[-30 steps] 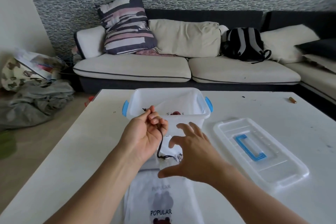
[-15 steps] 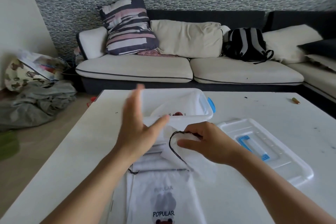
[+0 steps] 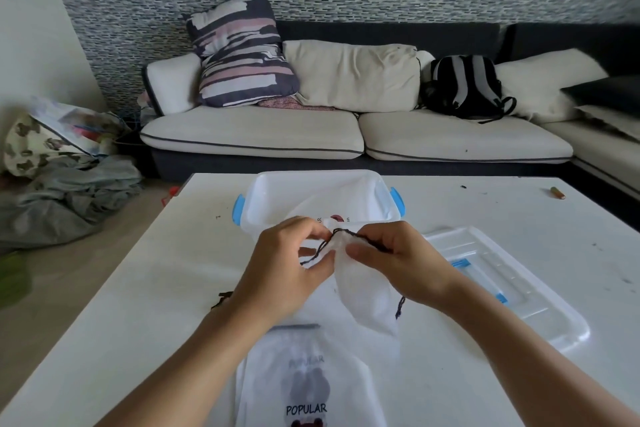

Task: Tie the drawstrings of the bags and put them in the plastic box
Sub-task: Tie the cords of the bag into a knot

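Observation:
A white drawstring bag (image 3: 367, 295) hangs between my hands just in front of the clear plastic box (image 3: 263, 198) with blue handles. My left hand (image 3: 287, 270) pinches the bag's gathered top and its dark drawstring (image 3: 341, 234). Opposite it, my right hand (image 3: 391, 256) pinches the same cord and bag top. More white bags printed POPULAR (image 3: 308, 388) lie flat on the table below my wrists. Another bag lies inside the box.
The box's clear lid (image 3: 540, 315) with a blue handle lies to the right on the white table (image 3: 145, 305). A small brown object (image 3: 557, 192) sits far right. A sofa with cushions and a backpack stands beyond the table.
My left hand has come down from an open, raised pose and now pinches the bag top. Both hands have lifted the bag and met at its drawstring.

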`<state>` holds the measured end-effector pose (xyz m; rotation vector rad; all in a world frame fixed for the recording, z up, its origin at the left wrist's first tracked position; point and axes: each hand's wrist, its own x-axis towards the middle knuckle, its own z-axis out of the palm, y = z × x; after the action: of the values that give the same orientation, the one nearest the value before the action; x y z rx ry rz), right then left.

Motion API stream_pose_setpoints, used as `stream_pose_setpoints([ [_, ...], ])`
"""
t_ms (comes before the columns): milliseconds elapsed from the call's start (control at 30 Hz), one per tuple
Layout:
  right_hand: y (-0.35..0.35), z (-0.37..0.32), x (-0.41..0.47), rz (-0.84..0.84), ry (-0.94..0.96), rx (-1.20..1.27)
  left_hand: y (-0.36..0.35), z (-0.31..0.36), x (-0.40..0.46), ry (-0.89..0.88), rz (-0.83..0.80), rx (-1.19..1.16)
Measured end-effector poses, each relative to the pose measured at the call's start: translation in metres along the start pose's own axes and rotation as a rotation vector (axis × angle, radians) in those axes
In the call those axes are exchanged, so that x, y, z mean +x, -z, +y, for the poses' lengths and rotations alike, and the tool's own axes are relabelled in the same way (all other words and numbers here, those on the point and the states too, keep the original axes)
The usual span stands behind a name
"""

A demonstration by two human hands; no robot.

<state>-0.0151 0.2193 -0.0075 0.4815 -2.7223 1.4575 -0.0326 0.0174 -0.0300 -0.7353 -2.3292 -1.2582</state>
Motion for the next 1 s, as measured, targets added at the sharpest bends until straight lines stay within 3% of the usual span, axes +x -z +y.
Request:
stream_pose_setpoints([
  [133,0.007,0.002,-0.002,-0.062,-0.027,-0.064,-0.001,-0.002,-0.001,0.19,-0.23,-0.049],
  [267,0.008,0.003,-0.003,-0.12,-0.025,-0.072,0.0,-0.004,-0.001,0.331,-0.355,-0.122],
  [467,0.006,0.003,-0.001,-0.117,-0.033,-0.075,0.0,0.005,0.0,0.539,-0.33,-0.409],
  [667,0.005,0.009,0.0,-0.075,-0.025,-0.132,-0.001,0.01,0.001,0.646,-0.358,-0.457],
  [833,0.006,0.01,0.002,-0.044,-0.023,-0.127,-0.002,0.001,0.001,0.495,-0.292,-0.209],
  [1000,0.004,0.003,0.001,-0.034,-0.087,0.075,0.002,0.008,0.0,0.11,-0.111,-0.03],
])
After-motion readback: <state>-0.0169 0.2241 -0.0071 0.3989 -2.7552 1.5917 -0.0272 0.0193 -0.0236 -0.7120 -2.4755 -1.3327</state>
